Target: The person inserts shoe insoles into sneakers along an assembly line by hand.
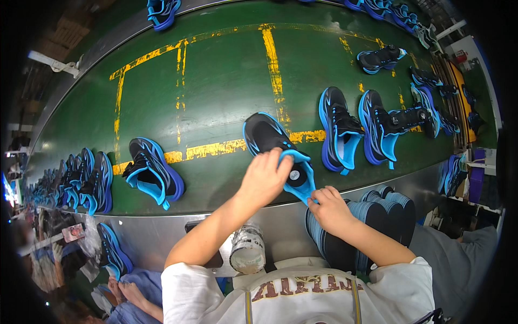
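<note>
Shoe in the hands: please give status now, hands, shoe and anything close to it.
Left hand grips black and blue shoe at its opening. Right hand pinches the heel end. Shoe rests on green conveyor; neighbouring shoes lie apart.

1. A small round grey label sits on the blue insole inside the black-and-blue shoe at the near belt edge.
2. A small flat rectangular package or card, pinkish with dark print, lies at the lower left, beside the shoes; too blurred to tell more.
</note>
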`<act>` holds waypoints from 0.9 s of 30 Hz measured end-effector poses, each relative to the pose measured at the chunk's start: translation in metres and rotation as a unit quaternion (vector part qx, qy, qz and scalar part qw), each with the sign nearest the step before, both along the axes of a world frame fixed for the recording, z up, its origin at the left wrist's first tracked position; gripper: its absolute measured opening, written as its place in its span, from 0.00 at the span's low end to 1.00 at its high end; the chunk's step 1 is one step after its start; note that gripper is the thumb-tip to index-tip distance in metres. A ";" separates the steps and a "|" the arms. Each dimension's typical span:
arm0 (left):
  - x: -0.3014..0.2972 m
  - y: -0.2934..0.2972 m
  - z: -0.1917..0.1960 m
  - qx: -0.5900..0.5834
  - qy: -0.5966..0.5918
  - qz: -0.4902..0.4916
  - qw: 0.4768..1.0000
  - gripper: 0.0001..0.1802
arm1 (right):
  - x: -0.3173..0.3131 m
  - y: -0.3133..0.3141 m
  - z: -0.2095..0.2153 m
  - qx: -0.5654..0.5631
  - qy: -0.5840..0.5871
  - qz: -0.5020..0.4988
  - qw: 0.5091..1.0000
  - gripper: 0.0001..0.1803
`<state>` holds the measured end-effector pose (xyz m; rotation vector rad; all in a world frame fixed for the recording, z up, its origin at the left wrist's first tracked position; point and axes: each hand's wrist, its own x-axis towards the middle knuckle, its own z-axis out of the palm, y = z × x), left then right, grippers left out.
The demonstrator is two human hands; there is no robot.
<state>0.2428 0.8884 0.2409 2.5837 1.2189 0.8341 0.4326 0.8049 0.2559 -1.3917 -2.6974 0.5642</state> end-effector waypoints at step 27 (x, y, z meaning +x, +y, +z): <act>-0.114 -0.266 -0.036 -0.234 0.077 0.415 0.876 0.26 | 0.107 -0.160 0.071 -0.012 0.017 -0.459 0.888 0.37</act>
